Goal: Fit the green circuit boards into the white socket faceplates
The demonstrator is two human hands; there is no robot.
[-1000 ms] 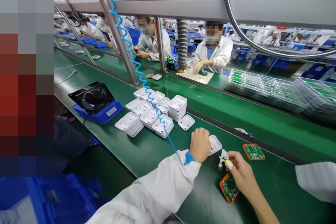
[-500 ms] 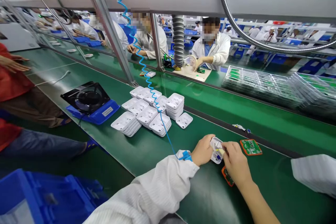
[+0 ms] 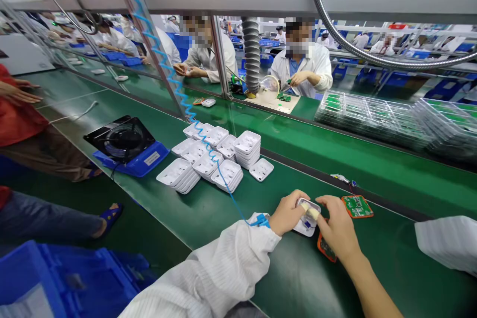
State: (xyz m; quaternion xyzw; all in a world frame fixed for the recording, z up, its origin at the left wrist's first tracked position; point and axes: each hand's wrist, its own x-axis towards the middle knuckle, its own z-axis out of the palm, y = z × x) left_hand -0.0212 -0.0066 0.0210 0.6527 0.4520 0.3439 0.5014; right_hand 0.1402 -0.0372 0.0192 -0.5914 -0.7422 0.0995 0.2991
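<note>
Low over the green bench, a small white plastic housing [image 3: 304, 229] lies between my two hands, its open side up and a bit of blue inside. My left hand [image 3: 288, 212] grips it from the left, with a cream finger cot on the thumb pressing inside. From the right, my right hand [image 3: 341, 231] holds its edge, its cot-covered thumb also reaching into the housing. Partly hidden under my right hand is an orange-edged circuit board [image 3: 326, 248]. Another green circuit board [image 3: 357, 206] with an orange edge lies just beyond that hand.
Stacks of white housings [image 3: 208, 161] stand left of my hands, with a single housing [image 3: 261, 170] beside them. A coiled blue cord [image 3: 179, 92] runs to my left wrist. Farther left sits a black fan [image 3: 124, 138]. Co-workers sit across the bench; clear trays [image 3: 368, 117] are stacked at right.
Both thumbs now press inside the housing, which has tilted slightly. My right hand has opened its grip a little and shifted. The co-worker opposite has raised their hands.
</note>
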